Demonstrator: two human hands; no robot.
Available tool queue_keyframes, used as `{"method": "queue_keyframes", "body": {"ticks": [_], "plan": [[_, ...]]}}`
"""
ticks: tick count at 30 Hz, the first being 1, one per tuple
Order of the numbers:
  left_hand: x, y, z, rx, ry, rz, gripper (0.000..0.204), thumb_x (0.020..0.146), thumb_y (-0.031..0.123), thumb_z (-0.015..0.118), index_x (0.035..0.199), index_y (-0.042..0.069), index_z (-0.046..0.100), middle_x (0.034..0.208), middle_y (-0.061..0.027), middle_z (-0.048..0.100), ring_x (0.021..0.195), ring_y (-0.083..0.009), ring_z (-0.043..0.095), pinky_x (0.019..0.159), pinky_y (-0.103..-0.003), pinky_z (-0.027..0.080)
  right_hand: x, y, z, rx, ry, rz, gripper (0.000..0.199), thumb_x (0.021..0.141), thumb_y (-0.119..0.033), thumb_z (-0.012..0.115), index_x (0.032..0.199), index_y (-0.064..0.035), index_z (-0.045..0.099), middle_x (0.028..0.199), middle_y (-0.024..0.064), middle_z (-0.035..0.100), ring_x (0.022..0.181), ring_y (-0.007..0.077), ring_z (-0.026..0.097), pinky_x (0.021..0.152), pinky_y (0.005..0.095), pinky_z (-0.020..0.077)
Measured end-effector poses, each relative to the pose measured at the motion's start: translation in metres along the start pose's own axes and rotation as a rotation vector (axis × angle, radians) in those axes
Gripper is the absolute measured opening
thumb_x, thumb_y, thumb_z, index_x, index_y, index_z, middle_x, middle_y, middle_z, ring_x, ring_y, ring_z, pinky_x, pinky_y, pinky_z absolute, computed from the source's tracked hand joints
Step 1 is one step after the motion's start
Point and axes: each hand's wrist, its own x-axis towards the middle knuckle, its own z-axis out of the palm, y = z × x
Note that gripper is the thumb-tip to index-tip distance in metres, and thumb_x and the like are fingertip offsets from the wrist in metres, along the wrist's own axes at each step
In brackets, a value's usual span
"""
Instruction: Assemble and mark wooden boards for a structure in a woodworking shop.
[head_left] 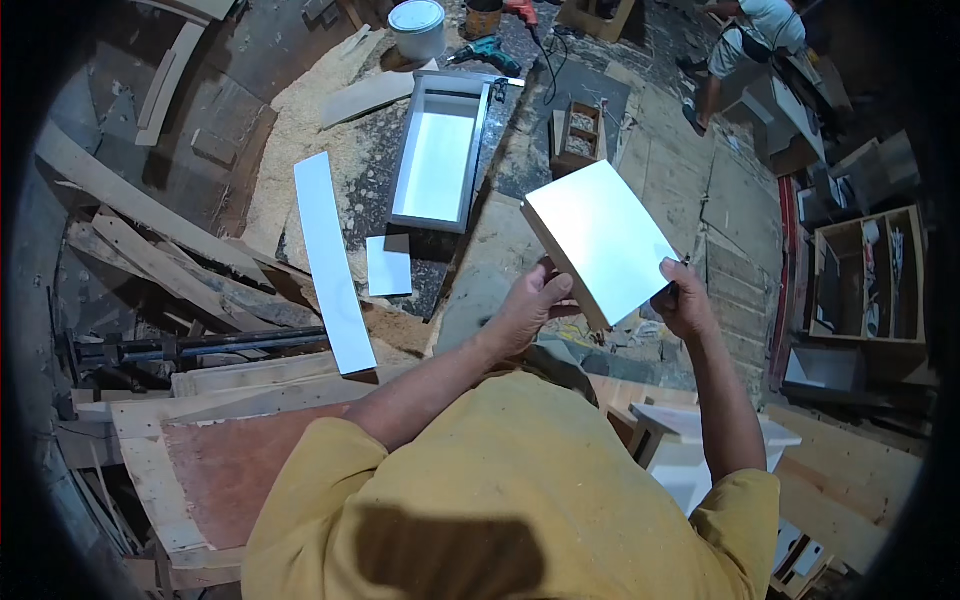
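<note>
A shallow box with a white face [605, 235] is tilted in front of my chest, its long side edge showing a duller tone. My right hand [684, 297] grips its right corner, thumb on the white face and fingers curled underneath. Something dark shows by those fingers, too small to name. At the lower left side of the box, my left hand [535, 305] holds the edge with thumb and fingers. Beyond it, an open drawer-like box [440, 150] with a white inside lies on the speckled board. A small white panel [389, 266] and a long white strip [333, 260] lie to the left.
At the back stand a white bucket [417, 32], a teal power drill [486, 55] and a red corded tool [523, 12]. A divided wooden tray [580, 135] sits beyond the held box. Another person [765, 35] works at the far right. Wooden cabinets [868, 270] line the right.
</note>
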Motion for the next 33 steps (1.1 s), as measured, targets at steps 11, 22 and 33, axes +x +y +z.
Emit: {"method": "queue_keyframes", "body": {"ticks": [11, 22, 33], "plan": [[0.121, 0.028, -0.107, 0.006, 0.087, 0.417, 0.039, 0.092, 0.022, 0.06, 0.121, -0.003, 0.052, 0.104, -0.0049, 0.061, 0.095, -0.0109, 0.06, 0.085, -0.029, 0.052, 0.184, 0.003, 0.0, -0.222, -0.175, -0.209, 0.054, 0.081, -0.026, 0.068, 0.127, -0.004, 0.051, 0.077, -0.0046, 0.051, 0.052, 0.0027, 0.04, 0.045, 0.0171, 0.0284], [0.144, 0.04, -0.272, -0.115, 0.722, 0.5, 0.018, 0.092, 0.019, 0.056, 0.091, 0.001, 0.058, 0.077, 0.0017, 0.053, 0.069, -0.0052, 0.048, 0.063, -0.023, 0.044, 0.421, 0.036, 0.099, -0.292, -0.452, 0.13, 0.044, 0.071, -0.02, 0.067, 0.109, -0.0016, 0.058, 0.091, 0.0053, 0.062, 0.083, 0.0163, 0.061, 0.073, 0.0302, 0.0504], [0.174, 0.029, -0.278, -0.202, 1.308, 0.637, 0.021, 0.09, 0.012, 0.056, 0.103, -0.003, 0.061, 0.088, -0.0018, 0.06, 0.082, -0.0068, 0.051, 0.074, -0.023, 0.043, 0.619, -0.013, 0.106, -0.478, -0.711, 0.021, 0.025, 0.078, -0.016, 0.059, 0.101, -0.0069, 0.054, 0.086, 0.0028, 0.054, 0.081, 0.0133, 0.055, 0.075, 0.0285, 0.0476]]}}
